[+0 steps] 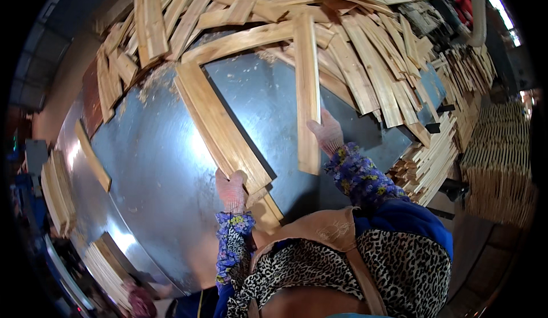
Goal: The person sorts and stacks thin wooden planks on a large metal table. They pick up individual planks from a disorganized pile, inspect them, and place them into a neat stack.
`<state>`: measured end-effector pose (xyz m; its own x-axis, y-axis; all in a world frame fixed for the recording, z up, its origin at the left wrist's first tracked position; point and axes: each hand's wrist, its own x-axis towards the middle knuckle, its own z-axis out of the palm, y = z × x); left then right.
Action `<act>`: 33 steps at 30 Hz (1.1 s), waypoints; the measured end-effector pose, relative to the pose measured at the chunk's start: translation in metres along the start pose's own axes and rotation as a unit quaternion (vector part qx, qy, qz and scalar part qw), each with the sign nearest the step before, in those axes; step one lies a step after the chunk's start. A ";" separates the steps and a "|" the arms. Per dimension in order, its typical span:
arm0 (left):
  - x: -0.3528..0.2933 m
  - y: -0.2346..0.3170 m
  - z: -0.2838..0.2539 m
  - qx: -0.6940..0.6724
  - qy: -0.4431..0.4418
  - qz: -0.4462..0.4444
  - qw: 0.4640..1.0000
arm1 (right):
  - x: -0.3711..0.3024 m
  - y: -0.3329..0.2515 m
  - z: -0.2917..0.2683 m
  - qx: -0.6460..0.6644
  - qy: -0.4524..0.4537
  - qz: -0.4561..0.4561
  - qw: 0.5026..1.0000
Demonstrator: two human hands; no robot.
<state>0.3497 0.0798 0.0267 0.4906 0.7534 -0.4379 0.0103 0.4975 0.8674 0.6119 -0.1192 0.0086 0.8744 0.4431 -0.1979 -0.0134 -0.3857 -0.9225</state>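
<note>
Over a metal surface (pixel 154 147), a person's left hand (pixel 231 190) pinches overlapping boards (pixel 218 127) near their closer end, thumb on top, while the right hand (pixel 327 133) pinches a single plank (pixel 306 90) by its edge, the fingers of both partly hidden beneath the wood. Both loads point toward a pile (pixel 245 4) of timber along the far side; a narrow strip (pixel 92 155) lies apart at left.

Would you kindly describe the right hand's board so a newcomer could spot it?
Find the grey metal table with boards heaped along its far side. There, the right hand holds a pale board. Unlike its slanting neighbours, it runs almost straight up the picture.
</note>
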 end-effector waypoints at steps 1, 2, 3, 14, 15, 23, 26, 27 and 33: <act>-0.016 0.005 -0.006 0.027 0.005 -0.009 1.000 | -0.016 -0.018 0.000 -0.026 -0.008 -0.001 1.000; -0.028 -0.003 -0.016 0.063 0.032 -0.001 0.997 | -0.028 -0.027 0.004 -0.051 -0.020 -0.005 0.998; -0.038 -0.016 -0.025 0.100 0.059 0.006 0.993 | -0.037 -0.028 0.009 -0.109 -0.047 -0.017 0.993; -0.047 -0.099 -0.038 0.026 0.053 -0.062 0.996 | -0.110 -0.040 0.138 -0.276 -0.290 -0.140 0.906; -0.045 -0.099 -0.040 0.043 0.058 -0.063 0.995 | -0.097 -0.043 0.142 -0.271 -0.284 -0.080 0.916; -0.057 -0.036 -0.002 0.087 0.020 -0.074 0.993 | -0.038 -0.011 0.152 -0.125 -0.267 0.026 0.955; -0.054 -0.032 -0.009 0.058 -0.010 -0.053 0.997 | -0.035 -0.019 0.135 0.282 -0.377 0.158 0.868; -0.054 -0.031 -0.014 0.067 -0.025 -0.047 0.996 | -0.039 -0.022 0.131 0.318 -0.358 0.194 0.856; -0.066 -0.018 -0.034 0.006 0.023 -0.059 0.998 | -0.018 -0.002 0.102 0.423 -0.409 0.375 0.717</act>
<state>0.2878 0.0355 0.0321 0.4442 0.7094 -0.5472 0.0761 0.5787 0.8120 0.5464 -0.0437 -0.0196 -0.1044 0.8277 -0.5513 -0.9220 -0.2884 -0.2584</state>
